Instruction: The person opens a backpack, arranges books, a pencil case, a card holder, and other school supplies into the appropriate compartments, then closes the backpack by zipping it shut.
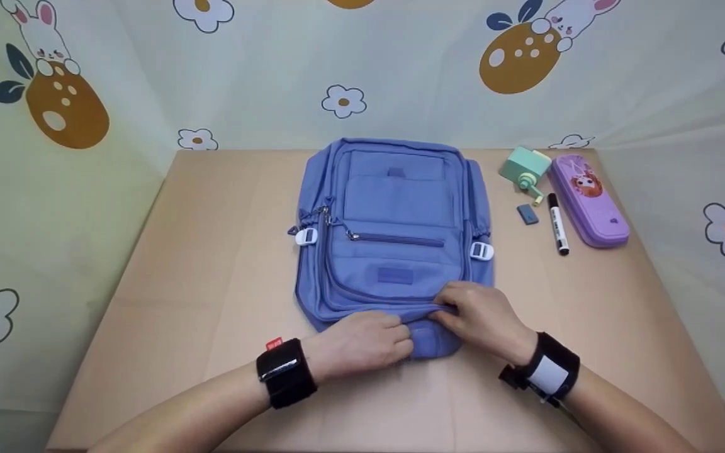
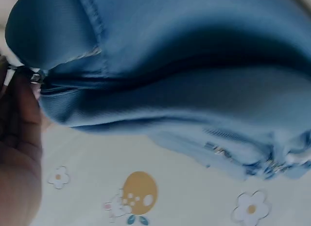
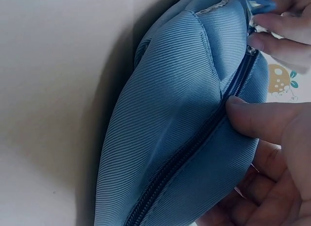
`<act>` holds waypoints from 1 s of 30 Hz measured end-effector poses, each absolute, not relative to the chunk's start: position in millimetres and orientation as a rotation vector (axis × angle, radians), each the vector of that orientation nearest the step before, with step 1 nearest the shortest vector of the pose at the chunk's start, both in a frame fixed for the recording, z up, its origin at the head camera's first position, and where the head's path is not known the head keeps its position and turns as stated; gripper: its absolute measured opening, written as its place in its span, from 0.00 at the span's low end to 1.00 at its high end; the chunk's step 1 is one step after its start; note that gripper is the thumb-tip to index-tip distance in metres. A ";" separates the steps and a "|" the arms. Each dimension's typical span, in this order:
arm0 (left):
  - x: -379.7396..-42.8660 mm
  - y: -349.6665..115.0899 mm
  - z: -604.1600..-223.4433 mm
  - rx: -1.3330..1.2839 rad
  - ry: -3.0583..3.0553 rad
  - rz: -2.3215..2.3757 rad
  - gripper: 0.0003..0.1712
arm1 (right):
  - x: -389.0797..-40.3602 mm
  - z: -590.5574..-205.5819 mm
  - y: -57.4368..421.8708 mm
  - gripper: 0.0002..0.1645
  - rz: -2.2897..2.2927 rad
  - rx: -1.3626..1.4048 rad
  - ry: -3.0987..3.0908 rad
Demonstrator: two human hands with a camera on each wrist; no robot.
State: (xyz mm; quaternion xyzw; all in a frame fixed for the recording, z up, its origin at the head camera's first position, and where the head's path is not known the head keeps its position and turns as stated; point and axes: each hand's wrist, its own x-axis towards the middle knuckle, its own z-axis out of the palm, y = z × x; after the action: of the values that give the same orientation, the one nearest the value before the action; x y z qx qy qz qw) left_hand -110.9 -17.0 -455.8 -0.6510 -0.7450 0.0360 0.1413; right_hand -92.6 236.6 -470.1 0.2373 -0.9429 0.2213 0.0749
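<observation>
A blue backpack lies front up on the table, its bottom toward me. At its lower edge my left hand has curled fingers; the right wrist view shows them pinching at the metal zipper pull. My right hand grips the fabric beside the zipper, the thumb pressing close to the teeth and the other fingers behind the cloth. Along the stretch below that thumb, the zipper teeth are joined.
To the right of the backpack are a green pencil sharpener with a crank, a dark eraser, a black-and-white marker and a purple pencil case. Patterned cloth hangs around the brown table.
</observation>
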 end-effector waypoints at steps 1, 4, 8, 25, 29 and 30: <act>-111.3 -19.2 -455.3 -1.895 -2.208 0.064 0.05 | -92.7 -470.5 236.8 0.06 0.665 0.713 -2.829; -111.4 -25.1 -454.6 -1.891 -2.379 -0.130 0.02 | -93.0 -471.3 237.0 0.06 0.665 0.717 -2.832; -108.6 -30.4 -455.7 -1.787 -2.438 -0.426 0.09 | -92.6 -470.7 236.8 0.06 0.648 0.709 -2.837; -100.7 -31.5 -453.9 -1.401 -2.574 -0.413 0.04 | -91.4 -470.6 237.4 0.06 0.659 0.698 -2.832; -99.6 -38.0 -450.8 -1.369 -2.609 -0.349 0.08 | -91.3 -471.4 237.5 0.06 0.660 0.709 -2.825; -99.5 -40.6 -449.9 -1.359 -2.619 -0.339 0.08 | -91.1 -471.5 237.5 0.06 0.655 0.710 -2.823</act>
State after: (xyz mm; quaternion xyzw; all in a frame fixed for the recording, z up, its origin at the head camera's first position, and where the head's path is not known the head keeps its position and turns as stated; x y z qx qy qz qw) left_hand -99.5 -40.6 -449.9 -0.4561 -0.8785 -0.1137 0.0858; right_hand -91.1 237.5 -471.5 0.2373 -0.9432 0.2188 0.0786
